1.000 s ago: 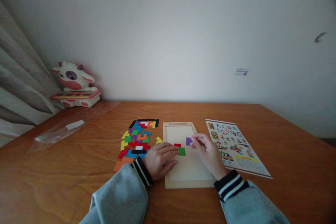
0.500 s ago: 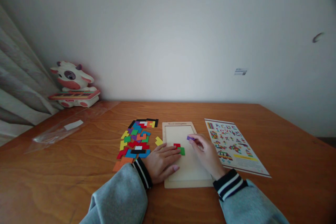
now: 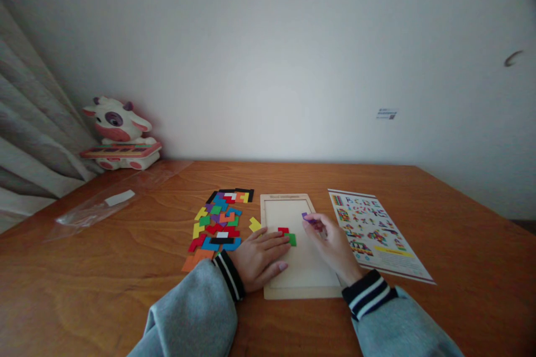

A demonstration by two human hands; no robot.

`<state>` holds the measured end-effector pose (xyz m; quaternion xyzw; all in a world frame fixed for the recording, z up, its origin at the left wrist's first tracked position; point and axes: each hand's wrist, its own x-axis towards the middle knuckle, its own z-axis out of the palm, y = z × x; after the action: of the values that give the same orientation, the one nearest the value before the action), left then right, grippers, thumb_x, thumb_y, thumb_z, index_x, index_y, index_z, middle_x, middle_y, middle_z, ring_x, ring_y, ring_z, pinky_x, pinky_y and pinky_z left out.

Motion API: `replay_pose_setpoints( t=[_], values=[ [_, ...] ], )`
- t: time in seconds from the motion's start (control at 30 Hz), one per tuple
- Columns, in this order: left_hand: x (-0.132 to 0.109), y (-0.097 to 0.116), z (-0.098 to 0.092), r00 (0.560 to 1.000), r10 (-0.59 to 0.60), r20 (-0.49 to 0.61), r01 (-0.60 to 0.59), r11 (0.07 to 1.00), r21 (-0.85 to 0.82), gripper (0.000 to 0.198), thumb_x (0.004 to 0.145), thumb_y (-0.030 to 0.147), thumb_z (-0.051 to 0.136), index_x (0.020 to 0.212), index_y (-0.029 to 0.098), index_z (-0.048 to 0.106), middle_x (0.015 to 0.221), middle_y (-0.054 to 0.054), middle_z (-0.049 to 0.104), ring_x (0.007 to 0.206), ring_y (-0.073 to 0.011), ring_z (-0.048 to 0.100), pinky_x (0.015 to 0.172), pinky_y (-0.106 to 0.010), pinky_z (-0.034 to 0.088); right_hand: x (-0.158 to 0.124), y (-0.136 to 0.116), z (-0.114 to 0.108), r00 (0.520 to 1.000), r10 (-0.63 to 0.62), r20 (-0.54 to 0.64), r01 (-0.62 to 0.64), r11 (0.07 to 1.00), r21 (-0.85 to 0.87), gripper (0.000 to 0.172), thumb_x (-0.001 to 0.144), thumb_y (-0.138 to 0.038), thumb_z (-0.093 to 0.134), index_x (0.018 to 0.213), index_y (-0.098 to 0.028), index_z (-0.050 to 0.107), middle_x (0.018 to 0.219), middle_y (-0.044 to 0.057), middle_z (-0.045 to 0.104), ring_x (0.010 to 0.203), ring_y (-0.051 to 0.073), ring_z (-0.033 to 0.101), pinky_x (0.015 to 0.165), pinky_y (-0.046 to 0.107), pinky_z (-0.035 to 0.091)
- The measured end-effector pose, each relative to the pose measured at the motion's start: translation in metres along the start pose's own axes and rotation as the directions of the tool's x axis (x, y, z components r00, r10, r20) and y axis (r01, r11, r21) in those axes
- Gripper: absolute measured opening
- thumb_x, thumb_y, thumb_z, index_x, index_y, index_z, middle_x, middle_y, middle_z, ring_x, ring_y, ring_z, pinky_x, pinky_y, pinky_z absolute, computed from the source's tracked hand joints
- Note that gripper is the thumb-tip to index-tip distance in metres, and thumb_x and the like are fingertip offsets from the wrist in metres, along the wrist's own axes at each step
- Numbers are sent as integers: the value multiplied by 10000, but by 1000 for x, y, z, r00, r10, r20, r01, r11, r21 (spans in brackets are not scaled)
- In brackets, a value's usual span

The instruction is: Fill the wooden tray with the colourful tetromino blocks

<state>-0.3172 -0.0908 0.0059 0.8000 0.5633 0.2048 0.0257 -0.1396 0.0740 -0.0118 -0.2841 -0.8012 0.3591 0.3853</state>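
Note:
A pale wooden tray point(image 3: 304, 293) lies flat on the table. My left hand point(image 3: 260, 259) rests palm down over its left edge, fingers stretched out. Beside those fingertips, a red piece point(image 3: 283, 230) and a green piece point(image 3: 292, 240) lie in the tray, partly covered. My right hand point(image 3: 330, 242) pinches a small purple piece point(image 3: 305, 216) between thumb and fingers above the tray's right half. Just left of the tray is a yellow piece point(image 3: 255, 224). Many coloured pieces point(image 3: 215, 210) are spread farther left, some overlapping.
A printed sheet point(image 3: 377, 223) with coloured figures lies right of the tray. At the back left stands a cow-shaped toy keyboard point(image 3: 121, 139), with a clear plastic bag point(image 3: 90, 209) in front of it. The wall point(image 3: 285, 67) rises behind the wooden table point(image 3: 104, 290).
The purple piece has turned in my right hand's fingers and its tip now points up to the left. My left hand rests as before. The whole view has shifted slightly.

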Motion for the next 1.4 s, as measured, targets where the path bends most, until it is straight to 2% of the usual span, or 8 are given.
replay_pose_setpoints(
  t=[0.07,0.2,0.37,0.5,0.67,0.9,1.17,1.4],
  values=[
    [0,1,0,1000,-5,-3,5,1000,-1,418,1002,390,398,1377,225,484,1419,-83,538,1357,-216,449,1154,-456,305,2,2,0,1000,-7,-1,7,1000,-13,294,896,-457,551,983,-197,654,950,98,732,812,219,681,758,373,556],
    [1,4,-1,1000,-11,4,11,1000,-8,427,1003,396,390,1384,223,479,1434,-89,520,1369,-226,433,1165,-468,280,9,8,-1,1000,16,17,-15,999,-36,342,893,-458,555,1101,-198,636,950,85,749,807,221,696,736,368,561],
    [1,6,-2,1000,-23,4,23,1000,-12,426,1006,387,391,1392,226,468,1436,-78,520,1374,-223,424,1171,-472,270,15,15,2,988,-55,144,72,991,-115,309,938,-400,495,1089,-225,701,1082,87,736,973,243,689,865,413,536],
    [1,7,-2,999,-32,24,32,999,-12,439,1005,390,394,1407,223,447,1451,-73,504,1378,-229,417,1169,-490,268,18,17,6,988,-36,151,60,986,-156,298,918,-380,546,1117,-215,694,1027,80,741,897,231,697,824,397,546],
    [1,7,-2,999,-29,23,29,1000,-7,441,1001,398,397,1402,222,453,1444,-75,512,1373,-237,423,1162,-496,280,19,16,7,944,-180,275,250,937,-243,239,937,-343,536,998,-267,754,964,62,691,894,212,663,825,367,523],
    [3,7,-2,1000,-4,21,5,1000,-14,458,1004,391,381,1422,209,427,1444,-88,510,1361,-234,440,1151,-460,317,17,8,8,953,-159,258,225,941,-254,214,944,-315,529,1012,-218,707,972,65,688,854,204,655,793,363,527],
    [3,6,-5,998,-3,65,6,998,-56,448,1014,367,349,1420,190,413,1434,-103,512,1344,-232,456,1154,-444,336,12,-1,-12,852,-237,467,347,923,-165,306,876,-410,651,1137,-254,672,1119,69,626,1062,219,592,950,369,477],
    [2,5,-1,999,-27,23,29,997,-77,445,1020,341,336,1431,183,396,1406,-100,535,1307,-226,496,1148,-397,367,10,0,-11,837,-218,502,314,942,-115,270,906,-377,620,1134,-244,676,1131,66,634,1072,209,596,965,360,484]
  ],
)
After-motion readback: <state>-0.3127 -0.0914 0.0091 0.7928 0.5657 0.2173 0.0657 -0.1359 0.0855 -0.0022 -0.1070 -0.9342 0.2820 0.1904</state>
